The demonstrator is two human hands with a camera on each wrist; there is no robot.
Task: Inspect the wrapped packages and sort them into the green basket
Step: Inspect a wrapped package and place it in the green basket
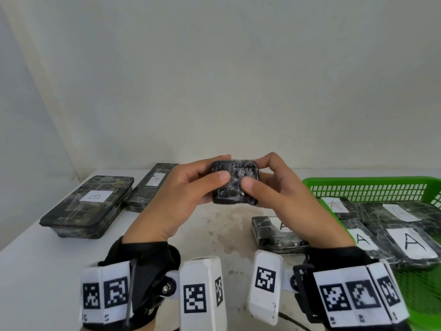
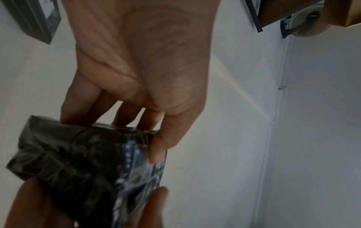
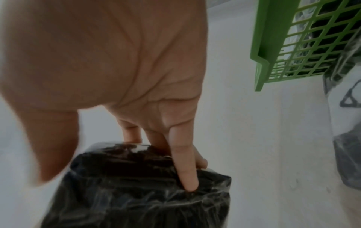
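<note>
Black film, crinkled and glossy, covers the small squarish package [image 1: 235, 182] I hold up over the white table [image 1: 35, 271] in the head view, pinched from both sides: my left hand [image 1: 176, 199] has its thumb on the near face and fingers curled behind, my right hand [image 1: 284, 194] mirrors it. No label shows on the face toward me. The green basket [image 1: 372, 181] lies at four o'clock from the package, nearer the right hand, and already holds packages marked A [image 1: 412, 244]; one more A package [image 1: 272, 231] sits on the table just outside the basket's left wall, under the path I judge a drop would take. At nine o'clock lies a long package marked B [image 1: 88, 206], another labelled package [image 1: 152, 185] beside it. From the left wrist, the left hand [image 2: 136, 61] grips the package [image 2: 78, 162] at its top edge, thumb on the shiny side. From the right wrist, the right hand [image 3: 117, 61] presses a fingertip into the package [image 3: 136, 192]; the basket [image 3: 283, 46] sits at one o'clock.
</note>
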